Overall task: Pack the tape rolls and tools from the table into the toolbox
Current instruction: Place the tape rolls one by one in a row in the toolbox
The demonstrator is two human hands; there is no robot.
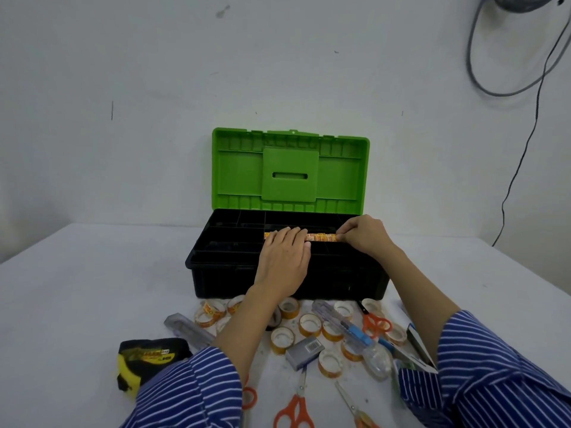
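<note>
The black toolbox [216,282] stands open on the white table with its green lid [241,168] upright. Across its inner tray lies a long orange-and-yellow stack of tape rolls [321,237]. My left hand [285,257] rests flat over the stack's left part, and my right hand [363,236] pinches its right end. In front of the box lie several loose tape rolls [281,338], orange-handled scissors [295,406], a second pair of scissors [375,324], a clear-handled screwdriver [343,324], a grey small box [304,350] and a black-and-yellow glove bundle [148,359].
A grey cutter [182,327] lies left of the tape rolls. Packaged items [417,344] sit at the right by my sleeve. Cables [525,143] hang on the wall at the right. The table's far edge meets the wall behind the toolbox.
</note>
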